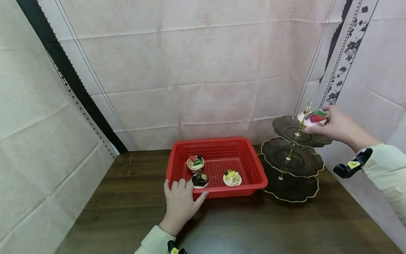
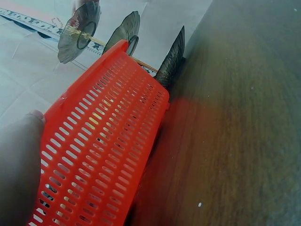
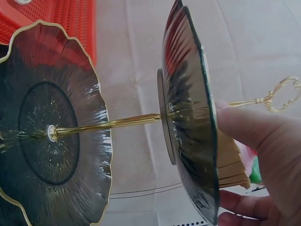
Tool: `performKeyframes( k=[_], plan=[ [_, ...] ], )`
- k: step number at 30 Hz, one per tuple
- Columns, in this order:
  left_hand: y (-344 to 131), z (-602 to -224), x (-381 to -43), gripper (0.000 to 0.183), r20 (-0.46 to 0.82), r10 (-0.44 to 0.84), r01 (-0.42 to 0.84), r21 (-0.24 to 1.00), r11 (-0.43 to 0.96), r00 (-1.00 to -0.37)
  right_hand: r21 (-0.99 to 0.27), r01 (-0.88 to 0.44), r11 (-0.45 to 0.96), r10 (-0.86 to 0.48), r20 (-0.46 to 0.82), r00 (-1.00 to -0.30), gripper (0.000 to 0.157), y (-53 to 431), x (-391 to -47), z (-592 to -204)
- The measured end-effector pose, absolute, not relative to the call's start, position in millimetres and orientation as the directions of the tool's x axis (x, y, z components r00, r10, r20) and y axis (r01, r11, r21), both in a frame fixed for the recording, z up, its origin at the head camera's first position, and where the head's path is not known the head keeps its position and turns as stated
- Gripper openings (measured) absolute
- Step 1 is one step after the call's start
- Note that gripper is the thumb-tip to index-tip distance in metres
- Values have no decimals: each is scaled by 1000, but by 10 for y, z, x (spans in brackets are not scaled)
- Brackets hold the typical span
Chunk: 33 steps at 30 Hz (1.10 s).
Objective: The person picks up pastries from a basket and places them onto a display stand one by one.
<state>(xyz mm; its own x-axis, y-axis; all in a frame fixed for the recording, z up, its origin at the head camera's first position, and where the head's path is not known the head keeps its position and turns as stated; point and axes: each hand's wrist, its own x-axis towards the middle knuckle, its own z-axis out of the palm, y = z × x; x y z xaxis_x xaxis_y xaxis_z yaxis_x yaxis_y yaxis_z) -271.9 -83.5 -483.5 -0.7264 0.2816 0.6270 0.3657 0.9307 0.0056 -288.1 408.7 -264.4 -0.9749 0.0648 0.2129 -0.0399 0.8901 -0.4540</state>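
Observation:
My right hand holds a cupcake with pink cream and red and green toppings at the top tier of a three-tier stand. In the right wrist view, the cupcake's tan wrapper is right at the upper plate, with thumb and fingers on either side. My left hand grips the front-left rim of a red plastic basket, its fingers over the edge. Inside the basket are a cupcake with fruit topping, a dark-topped cupcake and a yellow-topped cupcake.
The basket and stand are side by side on a brown wooden table. A gold post with a ring handle rises through the stand's dark, gold-edged plates. Pale patterned cloth hangs behind and at both sides.

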Motion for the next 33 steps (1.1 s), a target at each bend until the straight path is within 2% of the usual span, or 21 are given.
performKeyframes(
  k=[4, 7, 14, 20, 26, 33],
  plan=[
    [-826, -4830, -2710, 63, 619, 278, 361, 9, 932, -734, -472, 6, 882, 97, 168, -981, 111, 4099, -2765, -2604],
    [-819, -4820, -2706, 64, 612, 276, 356, 11, 934, -742, -472, 19, 881, 116, 176, -977, 112, 4101, -2669, -2584],
    [-805, -4808, -2705, 64, 607, 273, 354, 14, 935, -746, -505, 0, 863, 173, 296, -939, 91, 4101, -2452, -2634],
    [-799, -4819, -2711, 64, 606, 271, 351, 13, 936, -748, -481, -5, 877, 207, 388, -898, 71, 4077, -2274, -2730],
    [-804, -4803, -2694, 63, 593, 273, 348, 14, 937, -757, -466, -9, 885, 218, 430, -876, 61, 3948, -2144, -2846],
    [-809, -4806, -2693, 63, 597, 276, 351, 10, 936, -753, -463, -114, 879, 154, 502, -851, 50, 3707, -2051, -2949]
  ],
)
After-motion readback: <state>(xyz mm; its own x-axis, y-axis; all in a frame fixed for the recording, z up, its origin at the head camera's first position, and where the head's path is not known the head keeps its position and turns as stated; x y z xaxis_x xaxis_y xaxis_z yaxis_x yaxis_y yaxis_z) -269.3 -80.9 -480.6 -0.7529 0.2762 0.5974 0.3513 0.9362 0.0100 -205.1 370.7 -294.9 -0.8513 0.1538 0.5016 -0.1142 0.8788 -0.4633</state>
